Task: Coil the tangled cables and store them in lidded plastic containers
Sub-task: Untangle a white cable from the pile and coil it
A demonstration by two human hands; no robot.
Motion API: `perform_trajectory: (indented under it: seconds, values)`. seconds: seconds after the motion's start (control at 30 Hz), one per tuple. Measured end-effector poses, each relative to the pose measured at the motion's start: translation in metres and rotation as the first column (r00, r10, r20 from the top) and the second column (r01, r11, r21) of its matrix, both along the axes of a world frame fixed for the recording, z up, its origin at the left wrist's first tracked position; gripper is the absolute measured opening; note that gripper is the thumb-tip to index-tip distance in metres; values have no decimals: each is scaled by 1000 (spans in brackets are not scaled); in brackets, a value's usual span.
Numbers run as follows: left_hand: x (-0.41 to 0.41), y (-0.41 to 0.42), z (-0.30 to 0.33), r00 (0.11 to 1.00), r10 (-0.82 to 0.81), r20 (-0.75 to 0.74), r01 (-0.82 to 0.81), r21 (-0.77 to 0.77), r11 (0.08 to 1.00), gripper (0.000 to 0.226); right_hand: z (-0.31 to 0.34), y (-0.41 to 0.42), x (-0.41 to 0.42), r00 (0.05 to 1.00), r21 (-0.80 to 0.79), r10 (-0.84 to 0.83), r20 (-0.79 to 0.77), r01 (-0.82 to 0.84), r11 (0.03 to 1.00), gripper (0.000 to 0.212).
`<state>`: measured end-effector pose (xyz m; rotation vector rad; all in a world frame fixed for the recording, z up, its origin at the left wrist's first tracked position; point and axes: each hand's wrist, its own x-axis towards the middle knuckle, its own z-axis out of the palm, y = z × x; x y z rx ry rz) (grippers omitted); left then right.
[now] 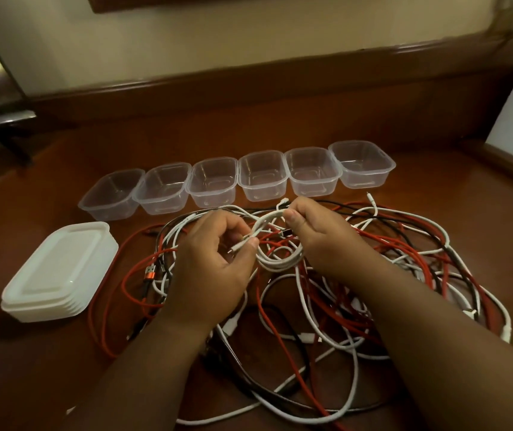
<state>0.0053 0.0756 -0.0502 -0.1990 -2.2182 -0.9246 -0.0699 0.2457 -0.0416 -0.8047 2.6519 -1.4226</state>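
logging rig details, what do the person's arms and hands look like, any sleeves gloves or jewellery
Both forearms are bare, with no sleeves in view. The left hand and right hand are bare too: no gloves, and no rings, watch or bracelet visible.

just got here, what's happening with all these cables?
A person is winding a white cable into a small coil above the tangled pile of red, black and white cables on the wooden table. The left hand pinches one end of it; the right hand grips the strand higher up. Six clear containers stand empty in a row behind, and the stack of lids sits untouched at the left.
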Motion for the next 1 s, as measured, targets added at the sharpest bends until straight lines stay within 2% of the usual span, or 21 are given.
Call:
perform_trajectory:
  seconds: [0.1, 0.2, 0.23, 0.3, 0.37, 0.43, 0.5, 0.53, 0.6, 0.67, 0.7, 0.8, 1.0]
  values:
    - [3, 2, 5, 993, -33, 112, 12, 179, 984, 20, 0, -1, 2, 999, -43, 26, -21, -26, 999, 21]
    - [2, 4, 11, 954, -172, 248, 52, 426, 903, 12, 1, 1, 3, 999, -63, 36, -26, -37, 997, 20]
    - [1, 5, 12, 942, -175, 285, 26, 460, 887, 8, 1, 1, 2, 999, -67, 39, -27, -40, 997, 19]
    - [-2, 5, 17, 924, -113, 366, -50, 408, 912, 4, 1, 2, 2, 998, -66, 52, -23, -53, 996, 19]
    - [-5, 5, 23, 901, -90, 425, -59, 325, 944, 5, 2, 2, 3, 998, -65, 65, -21, -66, 996, 18]
    - [-11, 2, 30, 880, -109, 462, -35, 292, 956, 3, 3, 3, 2, 999, -148, 44, 10, -42, 988, 17]
    - [-25, -8, 37, 867, -127, 482, -42, 324, 945, 3, 4, 8, -3, 998, -224, -19, 60, 32, 974, 25]
    - [-37, -14, 38, 863, -136, 486, -55, 358, 932, 3, 3, 10, -7, 996, -185, -77, 48, 84, 979, 29]
    - [-68, -28, 40, 865, -129, 485, -101, 420, 902, 3, -3, 15, -18, 982, 109, -184, -37, 187, 976, 36]
    - [-104, -39, 40, 872, -108, 478, -143, 458, 877, 5, -10, 13, -22, 986, 410, -161, -41, 164, 897, 50]
    - [-122, -43, 40, 870, -90, 484, -160, 450, 879, 5, -14, 11, -22, 992, 490, -126, -7, 114, 864, 57]
    - [-169, -49, 38, 846, 9, 534, -216, 326, 920, 8, -23, 7, -24, 996, 576, -65, 57, 20, 817, 63]
    - [-231, -50, 24, 789, 216, 575, -301, 54, 952, 11, -31, 3, -29, 997, 606, -59, 44, 20, 795, 62]
